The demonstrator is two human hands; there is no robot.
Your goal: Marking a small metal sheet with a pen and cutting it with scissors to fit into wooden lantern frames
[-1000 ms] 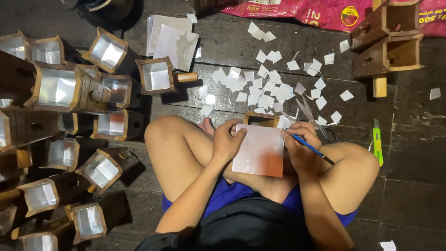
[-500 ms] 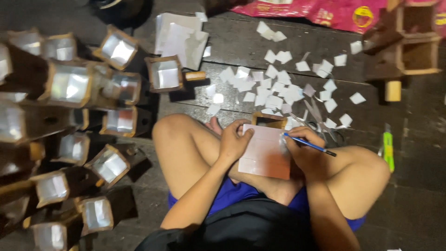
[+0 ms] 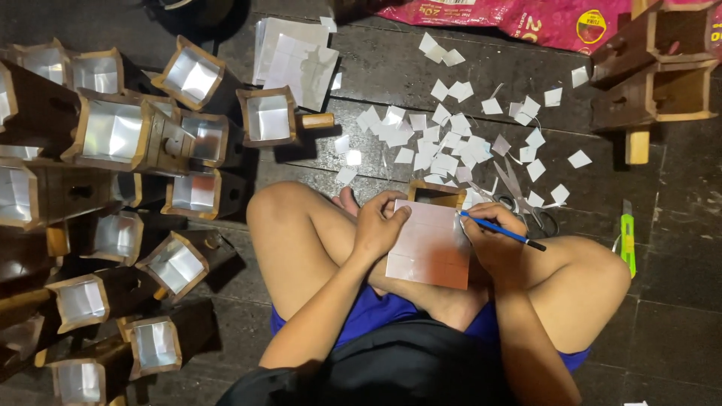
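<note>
Left hand (image 3: 380,225) still pinning the white sheet (image 3: 430,244) on the lap; right hand (image 3: 492,233) clamped on the blue pen (image 3: 502,231), tip unmoved at the sheet's right edge

- The wooden box (image 3: 437,194) under the paper sheet (image 3: 430,244) was mostly hidden; only its far rim showed.
- The pen (image 3: 502,232) tip was too small to tell whether it touched the sheet.
- The right hand (image 3: 492,239) covered the sheet's right edge.
- The scissors (image 3: 520,197) lay partly behind that hand.
- The left-side lanterns (image 3: 19,188) and the pink bag (image 3: 526,15) were cut off by the frame's edges.
</note>
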